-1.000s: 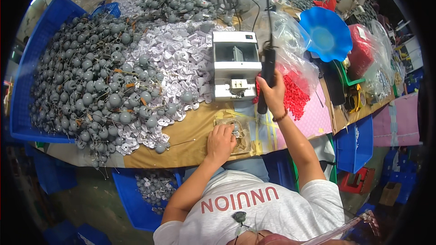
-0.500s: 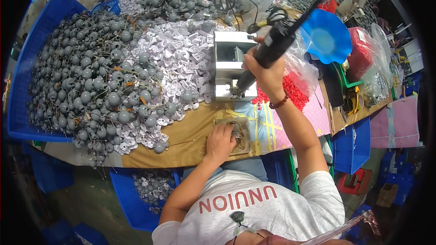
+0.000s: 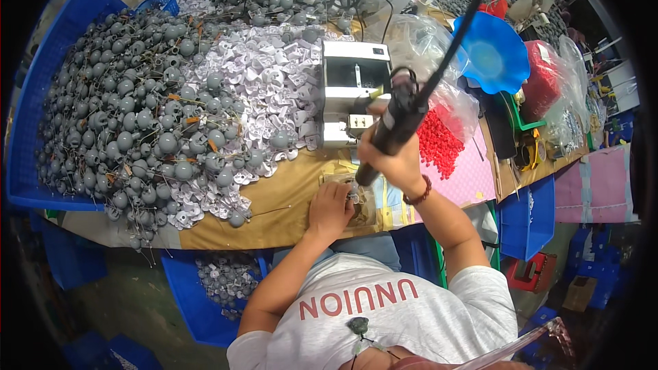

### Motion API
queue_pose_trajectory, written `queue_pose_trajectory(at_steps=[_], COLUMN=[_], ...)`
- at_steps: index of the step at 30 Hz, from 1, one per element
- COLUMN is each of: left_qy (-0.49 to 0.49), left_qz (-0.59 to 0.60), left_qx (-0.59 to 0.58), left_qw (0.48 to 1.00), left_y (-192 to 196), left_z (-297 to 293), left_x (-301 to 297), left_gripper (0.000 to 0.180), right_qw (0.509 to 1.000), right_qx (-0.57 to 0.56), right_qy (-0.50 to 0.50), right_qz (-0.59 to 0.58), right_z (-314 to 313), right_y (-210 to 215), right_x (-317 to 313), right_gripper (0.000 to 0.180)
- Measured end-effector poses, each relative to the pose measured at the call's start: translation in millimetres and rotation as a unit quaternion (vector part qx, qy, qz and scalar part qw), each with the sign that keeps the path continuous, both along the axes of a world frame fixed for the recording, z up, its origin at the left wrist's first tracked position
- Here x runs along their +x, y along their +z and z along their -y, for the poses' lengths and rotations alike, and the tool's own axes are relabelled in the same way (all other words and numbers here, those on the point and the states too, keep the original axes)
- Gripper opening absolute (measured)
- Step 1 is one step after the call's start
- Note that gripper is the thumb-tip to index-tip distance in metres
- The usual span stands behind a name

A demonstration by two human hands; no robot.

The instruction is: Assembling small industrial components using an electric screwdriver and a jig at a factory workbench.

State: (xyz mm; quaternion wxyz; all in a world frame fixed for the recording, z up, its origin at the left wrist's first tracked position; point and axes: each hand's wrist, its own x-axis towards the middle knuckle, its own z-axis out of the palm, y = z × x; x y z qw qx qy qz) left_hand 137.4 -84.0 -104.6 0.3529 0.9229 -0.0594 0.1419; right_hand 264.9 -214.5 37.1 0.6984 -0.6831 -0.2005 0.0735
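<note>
My right hand (image 3: 399, 166) is wrapped round a black electric screwdriver (image 3: 401, 113), which hangs from a cable and tilts with its lower end near my left hand. My left hand (image 3: 330, 210) rests on a small flat work plate (image 3: 364, 216) at the table's front, fingers closed on a small grey part (image 3: 352, 190). Most of that part is hidden by the fingers. Behind the screwdriver stands a white box-shaped machine (image 3: 346, 94), seemingly a screw feeder. The screwdriver's tip is too blurred to tell whether it touches the part.
Many grey round parts with wires (image 3: 137, 116) spill from a blue crate (image 3: 27, 123) at left. White plastic pieces (image 3: 267, 82) lie beside them. Red small parts (image 3: 442, 144), a blue scalloped bowl (image 3: 490, 55) and clear bags (image 3: 418, 38) are at right. Other people's hands show at the far edge.
My right hand has brought the screwdriver from the white machine's front down toward the work plate. My left hand keeps its place on the grey part.
</note>
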Motion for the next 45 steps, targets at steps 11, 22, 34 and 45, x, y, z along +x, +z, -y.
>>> queue_pose_trajectory(at_steps=[11, 22, 34, 45], left_qy=[0.004, -0.029, -0.039, -0.010], left_qz=[0.015, 0.016, -0.014, 0.008], left_qx=[-0.003, -0.027, -0.041, -0.051], left_qw=[1.000, 0.999, 0.998, 0.999], left_y=[1, 1, 2, 12], left_z=[0, -6, -6, -4], left_x=[0, 3, 6, 2], left_gripper=[0.045, 0.045, 0.040, 0.045], right_qw=[0.998, 0.963, 0.940, 0.995], right_qx=[0.042, -0.127, -0.223, -0.070], right_qy=[0.037, 0.208, 0.187, 0.051], right_qz=[0.037, 0.119, 0.178, 0.050], right_z=[15, 43, 44, 40], right_y=[-39, -97, -102, -89], right_x=[-37, -51, -62, -49], right_gripper=[0.069, 0.032, 0.035, 0.020])
